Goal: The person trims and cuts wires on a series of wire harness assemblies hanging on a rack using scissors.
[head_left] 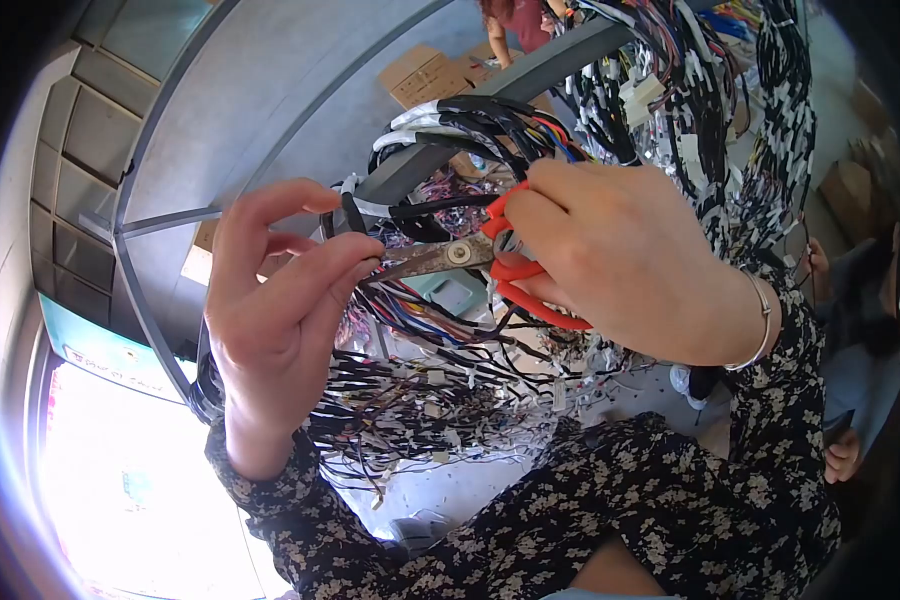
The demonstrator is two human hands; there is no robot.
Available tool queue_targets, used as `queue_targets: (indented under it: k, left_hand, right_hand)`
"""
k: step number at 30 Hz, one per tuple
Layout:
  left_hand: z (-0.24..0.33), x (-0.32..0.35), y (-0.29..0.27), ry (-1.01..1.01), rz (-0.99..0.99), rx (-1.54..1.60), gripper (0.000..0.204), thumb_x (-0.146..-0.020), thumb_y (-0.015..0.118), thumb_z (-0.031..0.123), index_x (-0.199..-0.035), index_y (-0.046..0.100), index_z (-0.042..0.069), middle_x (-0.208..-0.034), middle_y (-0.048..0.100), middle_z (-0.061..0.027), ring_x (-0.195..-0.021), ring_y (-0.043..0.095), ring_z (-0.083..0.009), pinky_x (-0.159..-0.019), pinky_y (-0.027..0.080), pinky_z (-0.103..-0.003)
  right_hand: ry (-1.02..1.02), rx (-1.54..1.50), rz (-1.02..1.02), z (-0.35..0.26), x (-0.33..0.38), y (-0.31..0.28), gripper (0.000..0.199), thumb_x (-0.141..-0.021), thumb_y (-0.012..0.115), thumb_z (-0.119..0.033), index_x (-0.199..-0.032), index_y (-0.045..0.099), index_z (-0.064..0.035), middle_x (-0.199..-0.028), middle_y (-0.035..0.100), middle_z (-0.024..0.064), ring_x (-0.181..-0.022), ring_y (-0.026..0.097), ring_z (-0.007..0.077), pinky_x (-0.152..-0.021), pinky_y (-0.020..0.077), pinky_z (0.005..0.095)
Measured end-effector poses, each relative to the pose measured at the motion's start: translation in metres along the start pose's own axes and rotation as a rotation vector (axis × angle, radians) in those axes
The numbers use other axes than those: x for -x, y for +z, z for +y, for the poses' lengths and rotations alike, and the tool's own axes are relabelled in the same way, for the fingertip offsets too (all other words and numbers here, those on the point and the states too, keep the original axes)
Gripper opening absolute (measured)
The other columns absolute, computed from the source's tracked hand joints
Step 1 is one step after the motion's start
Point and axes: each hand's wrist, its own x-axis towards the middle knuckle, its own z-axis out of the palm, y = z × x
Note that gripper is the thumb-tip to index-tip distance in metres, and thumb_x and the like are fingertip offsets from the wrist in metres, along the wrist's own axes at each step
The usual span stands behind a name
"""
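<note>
My right hand (pixel 625 260) grips a pair of orange-handled scissors (pixel 470 255), blades pointing left. My left hand (pixel 280 300) pinches a black wire with white tape (pixel 355 205) between thumb and fingers, right at the scissor tips. The wire belongs to a bundled black and coloured wire harness (pixel 470 125) draped over a grey metal bar (pixel 490 105). Both sleeves are dark with a small floral print, and a thin bracelet (pixel 765 325) circles my right wrist.
More wire harnesses (pixel 690 110) with white connectors hang at the upper right, and a tangle of wires (pixel 420 400) hangs below my hands. Cardboard boxes (pixel 425 75) lie on the grey floor. Another person (pixel 515 20) stands at the top; someone else's hand (pixel 842 455) shows at the right.
</note>
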Motion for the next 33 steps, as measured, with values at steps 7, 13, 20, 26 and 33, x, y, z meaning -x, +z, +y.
queue_targets:
  k: [7,13,20,26,33]
  left_hand:
    - [-0.017,-0.004,0.001,0.042,-0.069,0.042,0.015,-0.078,0.073,-0.005,-0.092,0.075,0.000,-0.111,0.063,-0.0127,-0.097,0.064,-0.0222,-0.084,0.052,-0.032]
    - [-0.018,0.002,0.004,0.116,-0.028,-0.004,0.019,-0.072,0.075,-0.003,-0.091,0.074,0.000,-0.104,0.060,-0.0116,-0.100,0.061,-0.0260,-0.087,0.049,-0.036]
    - [-0.017,0.007,0.012,0.165,0.041,-0.014,0.022,-0.067,0.078,-0.004,-0.089,0.074,0.001,-0.090,0.061,-0.0080,-0.090,0.060,-0.0257,-0.076,0.049,-0.035]
    - [-0.021,0.026,0.028,0.074,0.106,0.097,0.022,-0.069,0.077,-0.005,-0.091,0.074,0.000,-0.088,0.061,-0.0080,-0.087,0.060,-0.0244,-0.074,0.049,-0.034]
    - [-0.025,0.033,0.035,0.018,0.125,0.157,0.023,-0.070,0.079,-0.003,-0.092,0.075,0.003,-0.086,0.062,-0.0076,-0.084,0.061,-0.0231,-0.069,0.049,-0.032]
  right_hand:
    - [-0.065,0.236,-0.042,0.004,-0.025,0.004,0.025,-0.073,0.074,-0.015,-0.092,0.063,-0.0030,-0.085,0.057,0.0052,-0.074,0.063,0.0208,-0.058,0.0522,0.0322]
    - [-0.177,0.272,0.087,0.008,-0.032,0.010,0.018,-0.074,0.070,-0.011,-0.089,0.064,-0.0034,-0.082,0.056,0.0042,-0.074,0.062,0.0187,-0.055,0.0509,0.0297]
    - [-0.242,0.309,0.102,0.012,-0.027,0.009,0.017,-0.069,0.068,-0.010,-0.084,0.063,-0.0044,-0.078,0.055,0.0030,-0.071,0.062,0.0176,-0.051,0.0492,0.0291]
    - [-0.247,0.283,0.171,0.012,-0.025,0.015,0.016,-0.067,0.068,-0.012,-0.081,0.062,-0.0046,-0.077,0.054,0.0032,-0.073,0.061,0.0183,-0.053,0.0494,0.0298]
    - [-0.236,0.349,0.176,-0.002,-0.031,0.023,0.013,-0.069,0.070,-0.013,-0.075,0.061,-0.0052,-0.076,0.054,0.0036,-0.075,0.059,0.0189,-0.058,0.0506,0.0297]
